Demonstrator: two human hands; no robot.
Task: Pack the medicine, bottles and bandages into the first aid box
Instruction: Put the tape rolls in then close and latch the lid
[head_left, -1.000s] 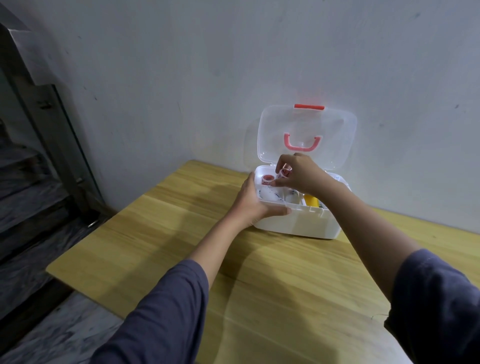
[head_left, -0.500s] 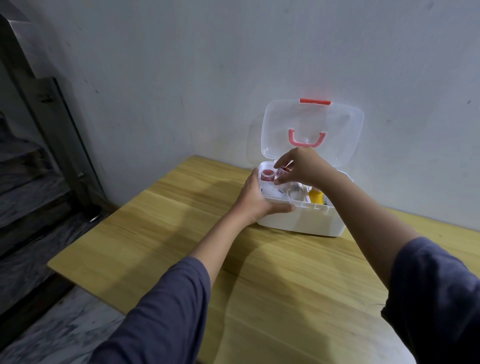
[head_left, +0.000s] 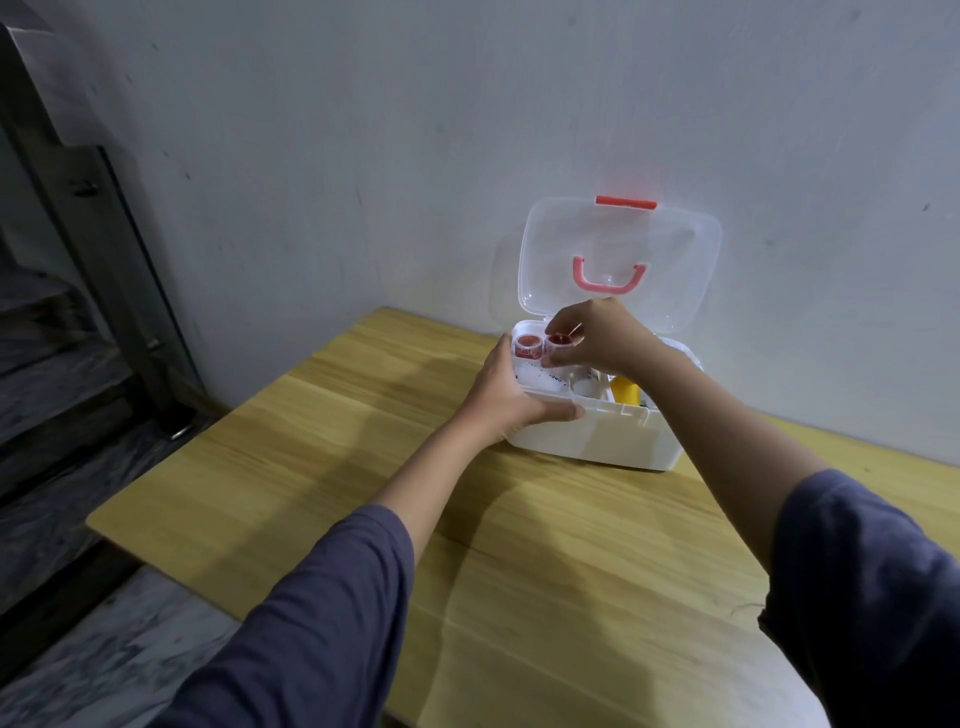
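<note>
A white first aid box (head_left: 597, 441) stands on the wooden table near the wall, its clear lid (head_left: 618, 244) with a red handle raised. My left hand (head_left: 511, 395) grips the box's front left corner. My right hand (head_left: 597, 338) reaches over the box's left compartment and pinches a small red-and-white tape roll (head_left: 558, 345). A second red-and-white roll (head_left: 529, 347) sits right beside it at the left rim. Inside, white packets (head_left: 545, 378) and a yellow bottle (head_left: 626, 391) show; the right compartments are partly hidden by my forearm.
The light wooden table (head_left: 363, 441) has its left edge close to dark stone stairs (head_left: 52, 364) and a metal frame. The grey wall (head_left: 467, 130) rises directly behind the box.
My right hand has shifted slightly over the left compartment while holding the tape roll beside the other one. The left hand keeps its grip on the box corner.
</note>
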